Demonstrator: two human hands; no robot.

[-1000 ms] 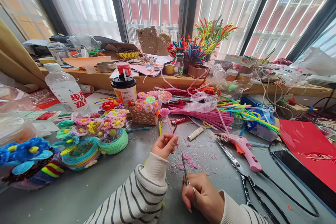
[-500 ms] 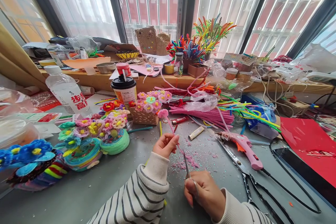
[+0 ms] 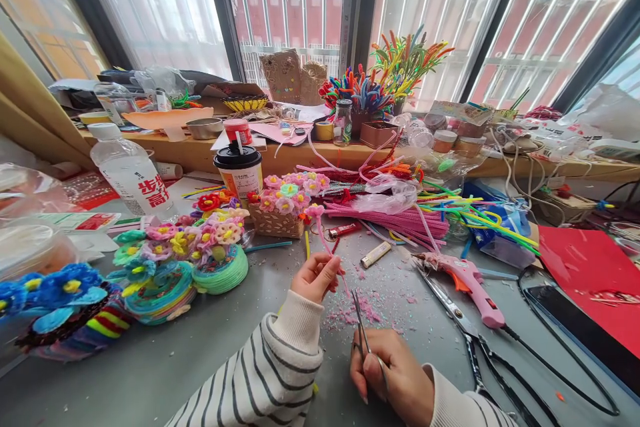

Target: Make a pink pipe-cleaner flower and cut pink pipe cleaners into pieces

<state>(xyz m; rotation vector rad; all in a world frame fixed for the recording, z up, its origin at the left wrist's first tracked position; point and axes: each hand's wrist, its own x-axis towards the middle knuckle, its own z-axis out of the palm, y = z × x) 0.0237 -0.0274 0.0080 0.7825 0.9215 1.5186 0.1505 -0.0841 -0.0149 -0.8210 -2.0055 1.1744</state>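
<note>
My left hand [image 3: 315,275] pinches the stem of a pink pipe-cleaner flower [image 3: 316,212], whose fuzzy head points away toward the window. My right hand [image 3: 390,373] is closed round small metal scissors [image 3: 361,320], blades slightly apart just below the stem's lower end. Pink fluff trimmings [image 3: 363,310] lie scattered on the grey table between the hands.
A pink glue gun [image 3: 467,280] and large scissors [image 3: 450,310] lie to the right. Finished pipe-cleaner flower baskets [image 3: 280,203] and coils [image 3: 165,267] sit to the left, beside a cup [image 3: 240,170] and a water bottle [image 3: 130,170]. Loose pipe cleaners [image 3: 400,220] pile behind; red paper [image 3: 585,267] at right.
The scissors' blades have come off the stem and drawn back a little toward me. The left hand still holds the flower in about the same place.
</note>
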